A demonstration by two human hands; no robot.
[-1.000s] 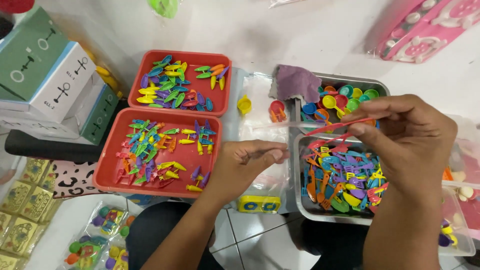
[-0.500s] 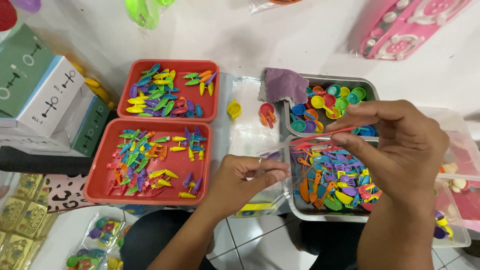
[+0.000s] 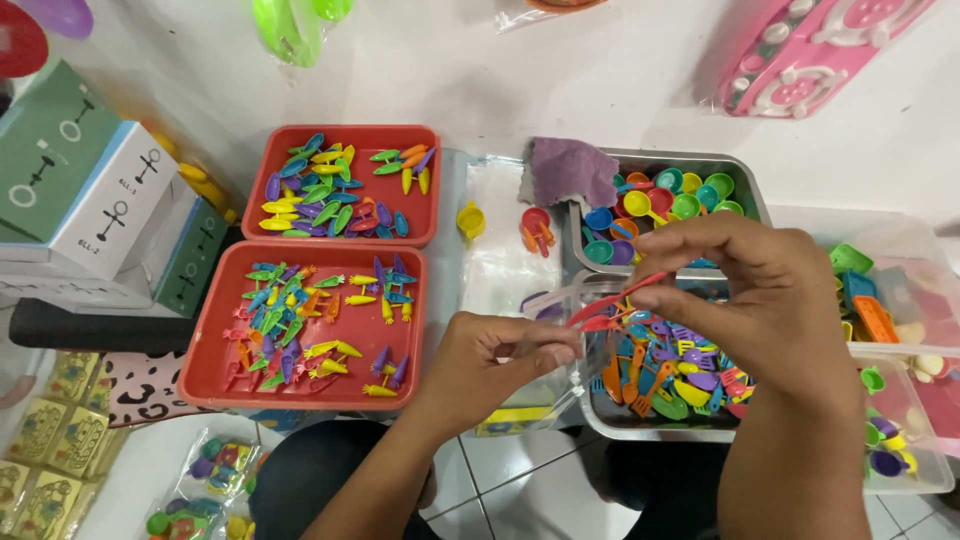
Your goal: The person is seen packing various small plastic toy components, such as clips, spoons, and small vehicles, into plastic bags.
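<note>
Presently, head view, single entry. Landmark: the near metal tray (image 3: 600, 425) of mixed toy utensils, at the front edge of the white tabletop (image 3: 560, 80).

Item 1: left hand (image 3: 490, 365), just left of the near metal tray, fingers pinched shut on the mouth of a small clear plastic bag (image 3: 560, 330), holding it open.

Item 2: right hand (image 3: 770, 300), above the near metal tray, thumb and fingers closed narrowly on a thin red toy piece (image 3: 615, 305) whose tip sits at the bag's mouth.

Step, as judged: the red piece is being fed into the bag. The next move appears to call for keeping the bag's mouth spread while the piece slides fully inside, then letting the pinch go.

Item 3: far metal tray (image 3: 745, 175), behind the landmark, holding small coloured cups and spoons; a purple cloth (image 3: 570, 170) drapes over its left corner.

Item 4: two red trays, well left of the landmark; near red tray (image 3: 205, 375) and far red tray (image 3: 255, 180), both with small coloured vegetable-shaped pieces.

Item 5: clear plastic tub (image 3: 905, 480), touching the landmark's right side, with more toy parts.

Item 6: loose yellow cup (image 3: 470, 220) and red cup (image 3: 535, 220), behind and left of the landmark.

Obstruction: the limp bag mouth may collapse; the crowded tray beneath leaves little free room.
</note>
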